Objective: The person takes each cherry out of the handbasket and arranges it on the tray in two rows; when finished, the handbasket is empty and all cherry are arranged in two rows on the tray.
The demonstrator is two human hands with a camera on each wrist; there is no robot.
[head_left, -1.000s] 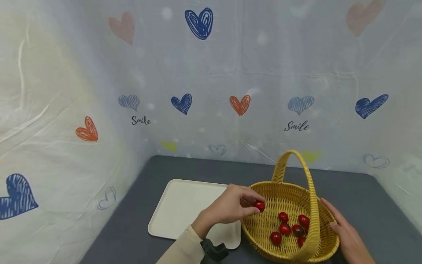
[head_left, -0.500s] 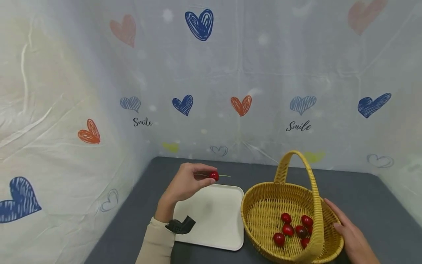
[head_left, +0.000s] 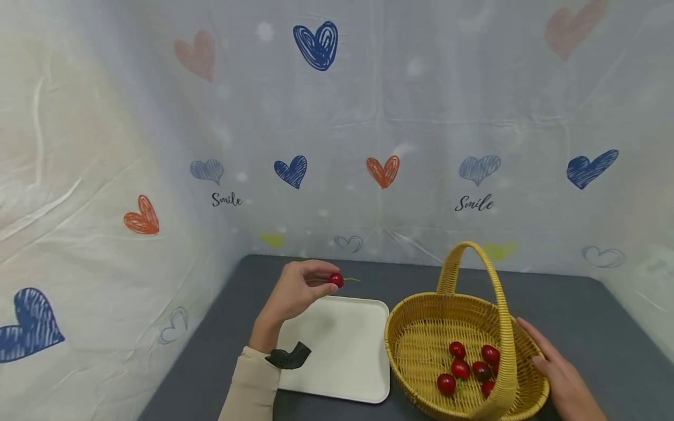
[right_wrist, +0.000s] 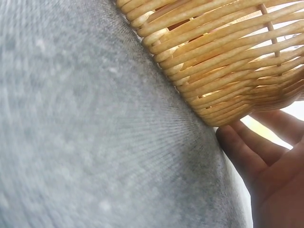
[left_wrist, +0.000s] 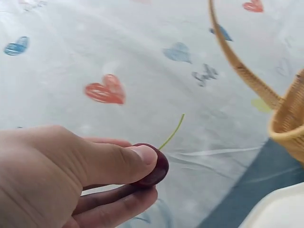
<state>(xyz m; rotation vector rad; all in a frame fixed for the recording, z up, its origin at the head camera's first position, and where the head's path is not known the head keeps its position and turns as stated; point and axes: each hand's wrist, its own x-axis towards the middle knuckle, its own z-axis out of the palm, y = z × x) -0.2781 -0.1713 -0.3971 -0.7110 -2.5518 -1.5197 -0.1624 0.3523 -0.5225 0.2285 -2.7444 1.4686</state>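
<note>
The cherry (head_left: 336,280) has left the basket (head_left: 418,348), pinched in the left grip (head_left: 296,288) (tray (head_left: 337,354) below), where a slackened hold could send it rolling.

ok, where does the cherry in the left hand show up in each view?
Head: cherry near centre, below mid-height, in the left hand.
Left wrist: horizontally central, lower half.
Right wrist: not in it.
Shared landmark: the yellow basket, at right in the head and left wrist views, upper right in the right wrist view.
</note>
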